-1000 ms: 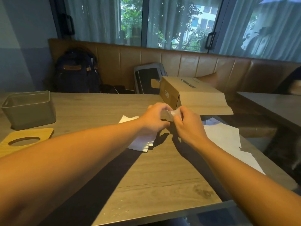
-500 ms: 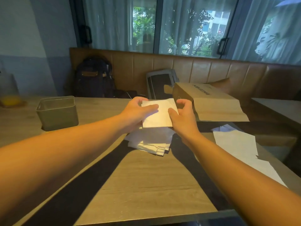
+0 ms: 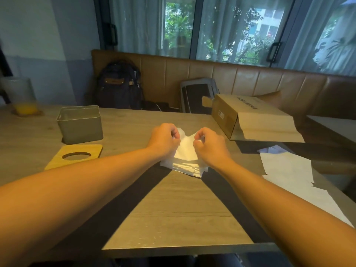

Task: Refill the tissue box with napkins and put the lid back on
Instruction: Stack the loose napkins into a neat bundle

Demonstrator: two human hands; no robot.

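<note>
Now two hands work at the middle of the counter (image 3: 173, 209). The left hand (image 3: 163, 138) and the right hand (image 3: 209, 145) each close their grip on an upper corner of one white napkin (image 3: 187, 149), fingers curled and pinching it. That napkin hangs over one stack of napkins (image 3: 185, 167) lying on the counter.

One grey tissue box (image 3: 80, 125) stands open-topped to the left, well apart from the stack; its bottom is hidden from this angle. Its one wooden lid (image 3: 77, 157), with a round hole, lies flat just in front of it.

One cardboard box (image 3: 250, 116) lies on its side to the right, flap open, its inside dark. Several loose white sheets (image 3: 285, 164) lie near it. One glass (image 3: 20, 95) at far left holds orange drink.
</note>
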